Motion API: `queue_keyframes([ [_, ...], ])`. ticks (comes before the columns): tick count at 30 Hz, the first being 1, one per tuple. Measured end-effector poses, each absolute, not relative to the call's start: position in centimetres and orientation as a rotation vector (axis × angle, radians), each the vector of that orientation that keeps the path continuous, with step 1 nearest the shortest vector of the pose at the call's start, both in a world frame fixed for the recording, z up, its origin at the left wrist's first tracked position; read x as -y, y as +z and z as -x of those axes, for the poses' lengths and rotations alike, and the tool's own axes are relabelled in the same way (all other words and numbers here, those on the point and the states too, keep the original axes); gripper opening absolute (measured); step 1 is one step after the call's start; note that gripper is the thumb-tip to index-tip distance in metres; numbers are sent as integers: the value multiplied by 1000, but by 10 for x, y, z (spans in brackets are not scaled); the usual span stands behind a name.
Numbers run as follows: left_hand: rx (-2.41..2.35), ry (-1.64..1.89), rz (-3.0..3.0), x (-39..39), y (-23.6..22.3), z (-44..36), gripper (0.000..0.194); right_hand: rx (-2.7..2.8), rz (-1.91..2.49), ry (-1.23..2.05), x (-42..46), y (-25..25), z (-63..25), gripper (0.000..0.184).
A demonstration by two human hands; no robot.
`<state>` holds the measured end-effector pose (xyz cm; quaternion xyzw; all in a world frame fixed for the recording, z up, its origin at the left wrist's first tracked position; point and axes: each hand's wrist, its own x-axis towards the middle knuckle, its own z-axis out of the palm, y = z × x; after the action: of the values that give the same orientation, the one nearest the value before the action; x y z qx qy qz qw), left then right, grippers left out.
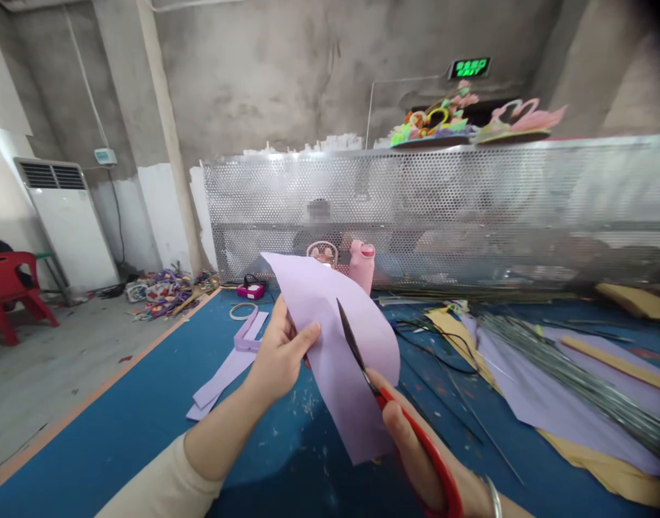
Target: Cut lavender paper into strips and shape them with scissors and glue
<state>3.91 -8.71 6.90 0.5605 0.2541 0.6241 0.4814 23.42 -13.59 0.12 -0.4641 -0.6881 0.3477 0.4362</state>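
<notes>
A curved sheet of lilac paper point(330, 302) is held up over the table, its left edge pinched by my left hand point(281, 352) with the thumb on the near face. My right hand point(405, 432) grips red-handled scissors point(354, 345). Their dark blades lie against the sheet and point up and left; I cannot tell whether a cut runs under them. Beyond my left hand, lilac strips point(227, 378) lie on the table beside a folded lilac loop point(247, 338) and a roll of tape point(243, 311).
On the blue table point(146, 403), bundled thin wires point(572, 367) rest over lilac and yellow sheets at right. A pink bottle point(362, 266) and a magenta box point(250, 289) stand before a perforated metal panel point(286, 180). A red chair point(16, 288) is at far left.
</notes>
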Motion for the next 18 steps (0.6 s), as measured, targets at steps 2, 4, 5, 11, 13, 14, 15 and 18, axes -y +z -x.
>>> queue_keyframes([
  [2, -629, 1512, -1370, 87, 69, -39, 52, 1696, 1206, 881, 138, 4, -233, 81],
  [4, -636, 1501, -1368, 87, 69, -38, 51, 1678, 1238, 912, 140, 6, -232, 85],
  [5, -636, 1496, -1371, 87, 69, -38, 51, 1664, 1247, 936, 140, 7, -231, 87],
  [11, -599, 1497, -1394, 89, 69, -37, 49, 1510, 1247, 1192, 144, 9, -223, 90],
  [13, -559, 1500, -1390, 89, 70, -37, 52, 1486, 1209, 1229, 145, 13, -219, 84],
  [14, -542, 1506, -1391, 89, 70, -36, 53, 1485, 1187, 1245, 146, 14, -218, 81],
  [15, -538, 1510, -1392, 89, 70, -36, 54, 1491, 1166, 1259, 147, 16, -216, 78],
  [18, -565, 1493, -1379, 88, 70, -36, 56, 1531, 1119, 1254, 148, 16, -217, 76],
])
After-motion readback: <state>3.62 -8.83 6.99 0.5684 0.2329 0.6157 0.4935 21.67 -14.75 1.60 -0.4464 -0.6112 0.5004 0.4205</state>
